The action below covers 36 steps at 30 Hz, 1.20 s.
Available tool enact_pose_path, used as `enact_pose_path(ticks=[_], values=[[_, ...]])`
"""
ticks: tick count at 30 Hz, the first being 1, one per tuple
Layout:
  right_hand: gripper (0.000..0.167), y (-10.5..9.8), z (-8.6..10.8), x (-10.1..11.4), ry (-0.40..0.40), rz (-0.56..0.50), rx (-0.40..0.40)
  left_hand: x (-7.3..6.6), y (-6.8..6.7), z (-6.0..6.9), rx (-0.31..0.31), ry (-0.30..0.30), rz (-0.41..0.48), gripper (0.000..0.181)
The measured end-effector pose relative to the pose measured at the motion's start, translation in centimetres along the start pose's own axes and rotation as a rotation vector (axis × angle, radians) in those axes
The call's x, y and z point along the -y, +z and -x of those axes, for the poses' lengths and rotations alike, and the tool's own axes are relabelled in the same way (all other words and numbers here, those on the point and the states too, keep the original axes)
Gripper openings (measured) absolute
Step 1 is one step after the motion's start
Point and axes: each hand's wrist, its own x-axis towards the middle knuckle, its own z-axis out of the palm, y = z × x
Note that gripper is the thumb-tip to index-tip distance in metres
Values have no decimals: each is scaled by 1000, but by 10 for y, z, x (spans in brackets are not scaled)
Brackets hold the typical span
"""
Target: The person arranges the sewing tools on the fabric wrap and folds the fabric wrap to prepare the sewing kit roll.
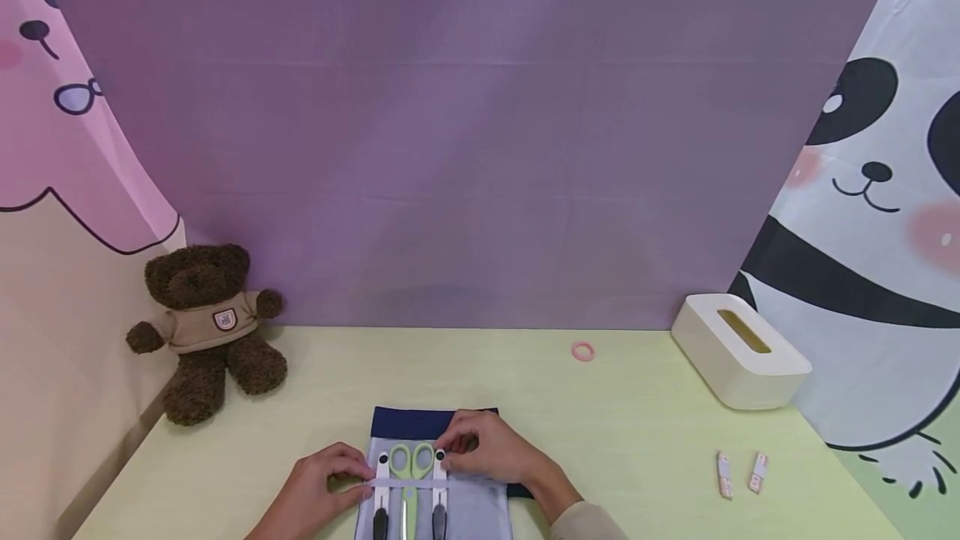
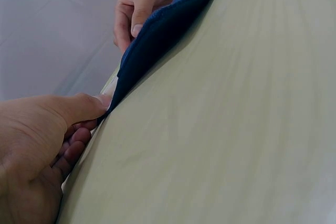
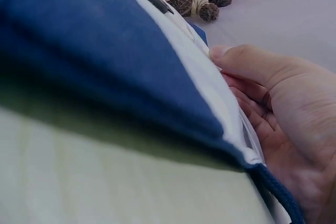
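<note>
Navy-trimmed gray fabric organizer (image 1: 480, 511) lies beneath the fingers: left hand (image 1: 311, 483), thumb and fingers together, pinches its left edge; right hand (image 1: 497, 448) pinches a white tool (image 1: 440, 497); green-handled scissors (image 1: 409, 496) between.

Room between bear (image 1: 207, 327) and left hand (image 1: 321, 486); scissors (image 1: 409, 495) obstruct toward right hand (image 1: 491, 446), clearance unclear

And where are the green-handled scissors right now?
In the head view, the green-handled scissors lie low, left of centre, beneath a lavender strap, between two white tools with dark ends.
</note>
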Motion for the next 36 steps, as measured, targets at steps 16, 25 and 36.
enact_pose_path(ticks=[16, 25, 36], values=[[23, -58, 42, 6, 50, 105, -220, -3, 5, -1, 4, -51, -19, 7], [23, -132, 124, -3, 96, 218, -462, -2, 4, -1, -12, -65, -16, 8], [30, -187, 240, -10, 279, 303, -707, -3, 4, -1, -6, -54, -16, 8]])
